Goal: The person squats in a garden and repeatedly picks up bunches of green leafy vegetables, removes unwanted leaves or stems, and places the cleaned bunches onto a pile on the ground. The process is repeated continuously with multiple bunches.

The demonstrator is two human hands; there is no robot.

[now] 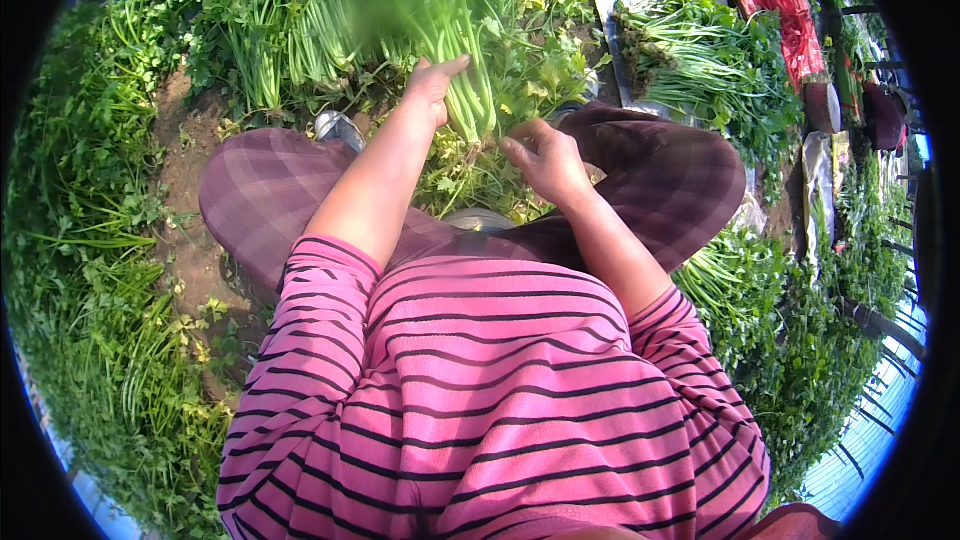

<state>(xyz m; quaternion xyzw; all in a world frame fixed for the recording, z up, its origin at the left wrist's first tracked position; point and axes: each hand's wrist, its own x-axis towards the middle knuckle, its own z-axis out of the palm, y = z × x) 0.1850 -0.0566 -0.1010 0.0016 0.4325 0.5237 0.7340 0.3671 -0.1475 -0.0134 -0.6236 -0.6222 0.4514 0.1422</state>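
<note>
My left hand (436, 88) is closed round a bunch of celery (471, 94), its roots pointing down towards me and its leafy tops away, partly blurred. Close to the root end, on the right, my right hand (546, 157) has curled fingers near the roots; whether it pinches a root or stem cannot be told. Loose yellowish leaves (457, 172) lie beneath, between my legs. More celery stalks (262, 67) stand just beyond my left knee.
Pulled celery (694, 52) lies on sheeting at the upper right, near a red plastic bag (787, 22). Dense green plants (97, 300) grow along the left beside bare soil (191, 240). Another celery heap (720, 277) is by my right knee. A shoe (339, 129) shows past my left knee.
</note>
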